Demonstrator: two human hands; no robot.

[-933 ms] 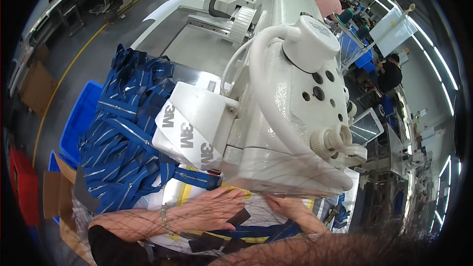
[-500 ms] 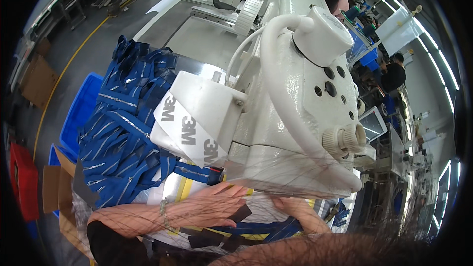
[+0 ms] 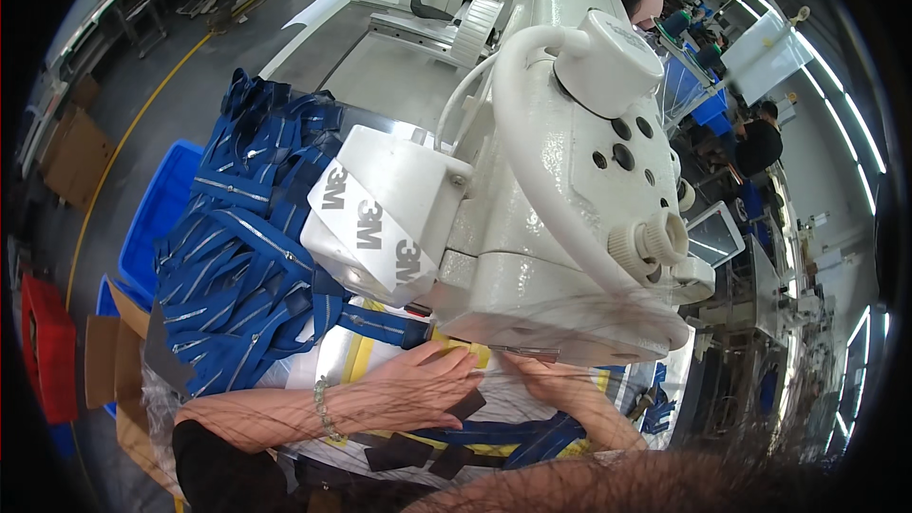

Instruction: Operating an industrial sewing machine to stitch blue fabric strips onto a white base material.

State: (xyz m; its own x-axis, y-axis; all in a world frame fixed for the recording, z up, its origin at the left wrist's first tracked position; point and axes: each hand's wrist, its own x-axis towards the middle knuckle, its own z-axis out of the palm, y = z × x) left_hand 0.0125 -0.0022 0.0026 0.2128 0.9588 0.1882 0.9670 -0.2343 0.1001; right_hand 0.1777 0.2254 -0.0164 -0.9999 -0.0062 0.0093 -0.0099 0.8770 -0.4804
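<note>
Skin of my right forearm (image 3: 579,486) lies blurred along the lower edge, with loose hairs crossing it. Just past it, dark flat pieces (image 3: 399,452) and blue zipper strips (image 3: 546,439) rest on a white and yellow work surface (image 3: 513,404), the strips running from below my left hand (image 3: 418,389) to beside my right wrist. That left hand lies palm down, a beaded bracelet (image 3: 328,408) at its wrist and a dark sleeve (image 3: 228,470) farther up; its fingers lie close together, pointing right, though I can't tell whether they pinch anything. My right hand (image 3: 551,385) reaches in opposite, fingertips near the lower edge of the white machine head (image 3: 532,180); whether they close on anything I cannot tell.

Beyond my left knuckles, one blue zipper (image 3: 380,325) stretches from a heaped pile of zippers (image 3: 242,256) toward the machine. The pile sits left of a white box (image 3: 394,171) wrapped partly in tape. Off left stand a cardboard box (image 3: 103,361) and a blue bin (image 3: 157,218). Farther back, a person in dark clothing (image 3: 760,144) sits on the right.
</note>
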